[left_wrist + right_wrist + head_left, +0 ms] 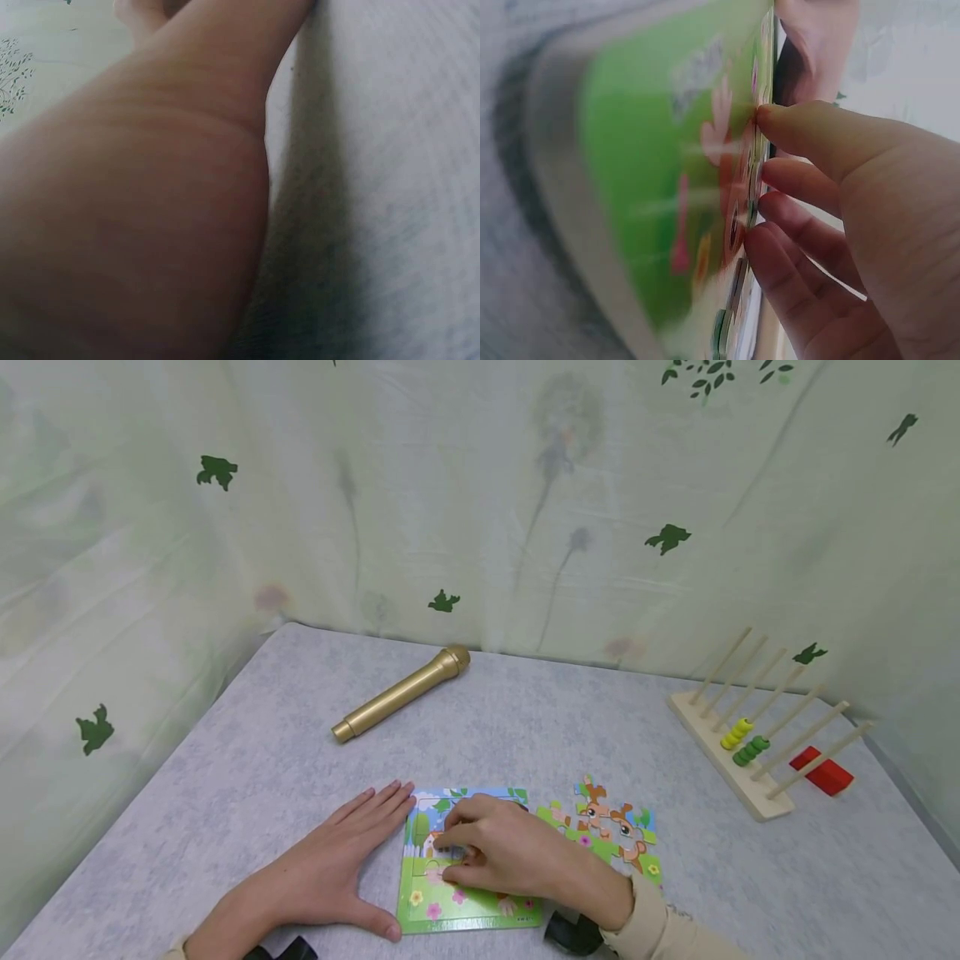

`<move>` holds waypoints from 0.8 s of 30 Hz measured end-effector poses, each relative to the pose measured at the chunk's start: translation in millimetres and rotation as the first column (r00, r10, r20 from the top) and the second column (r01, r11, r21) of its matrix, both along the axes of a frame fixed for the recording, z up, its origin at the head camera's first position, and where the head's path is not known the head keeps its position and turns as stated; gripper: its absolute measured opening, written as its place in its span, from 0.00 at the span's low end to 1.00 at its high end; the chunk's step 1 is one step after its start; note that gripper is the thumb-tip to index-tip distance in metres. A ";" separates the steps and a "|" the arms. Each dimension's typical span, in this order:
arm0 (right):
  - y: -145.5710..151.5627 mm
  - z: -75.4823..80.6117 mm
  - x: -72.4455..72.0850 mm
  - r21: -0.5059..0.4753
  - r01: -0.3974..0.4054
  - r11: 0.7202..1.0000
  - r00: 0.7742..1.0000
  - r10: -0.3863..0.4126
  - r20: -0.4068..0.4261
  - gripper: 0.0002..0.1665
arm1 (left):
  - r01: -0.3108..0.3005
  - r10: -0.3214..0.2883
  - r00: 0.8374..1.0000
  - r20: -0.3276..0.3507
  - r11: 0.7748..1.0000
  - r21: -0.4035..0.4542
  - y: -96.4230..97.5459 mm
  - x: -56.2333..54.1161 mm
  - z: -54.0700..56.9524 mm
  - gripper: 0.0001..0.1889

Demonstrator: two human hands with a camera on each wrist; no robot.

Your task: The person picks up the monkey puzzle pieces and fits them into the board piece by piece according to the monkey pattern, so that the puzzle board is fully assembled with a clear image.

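A square jigsaw puzzle board (467,920) with a green and blue picture lies at the front of the table, partly filled with pieces. Fingers extended, my left hand (337,852) spans its left side, fingertips at the top left corner and thumb by the bottom left one. Over the middle of the board is my right hand (510,852), fingers bent, pinching a puzzle piece low against the surface. In the right wrist view the thumb and fingertips of that right hand (817,202) meet the pieces. The hand hides much of the picture.
Right of the board lie several loose or joined puzzle pieces (600,827) with a deer picture. A gold toy microphone (401,695) lies farther back. At the right stands a wooden peg rack (723,760) with yellow and green beads, beside a red block (822,771).
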State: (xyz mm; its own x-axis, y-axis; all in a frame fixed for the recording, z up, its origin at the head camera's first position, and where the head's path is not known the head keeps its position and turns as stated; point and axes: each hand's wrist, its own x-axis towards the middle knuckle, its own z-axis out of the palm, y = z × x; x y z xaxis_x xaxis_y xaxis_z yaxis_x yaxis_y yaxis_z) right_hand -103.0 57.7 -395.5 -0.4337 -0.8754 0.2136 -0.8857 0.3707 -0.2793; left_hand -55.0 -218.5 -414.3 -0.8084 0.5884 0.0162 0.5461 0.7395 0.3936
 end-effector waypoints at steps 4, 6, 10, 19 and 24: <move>1.6 1.7 -1.2 0.006 -0.014 1.000 0.999 0.013 0.033 0.18 | -0.003 0.003 1.000 0.019 1.000 0.004 0.3 0.1 0.4 0.71; 3.0 3.3 -1.9 0.016 -0.022 1.000 0.998 0.021 0.053 0.19 | -0.004 0.004 1.000 0.023 1.000 0.005 0.3 0.3 0.5 0.71; 6.8 6.9 -3.1 0.035 -0.019 0.999 0.997 0.016 0.069 0.19 | -0.004 0.004 1.000 0.017 1.000 0.006 0.2 0.9 0.3 0.71; 21.2 15.2 -6.5 0.045 0.047 0.998 0.990 -0.052 0.131 0.18 | -0.008 0.008 1.000 0.012 1.000 -0.008 0.5 0.4 -0.6 0.71; 30.2 17.4 -8.3 0.033 0.061 0.998 0.988 -0.065 0.143 0.19 | -0.010 0.010 1.000 0.013 1.000 -0.012 0.0 -0.6 -0.4 0.71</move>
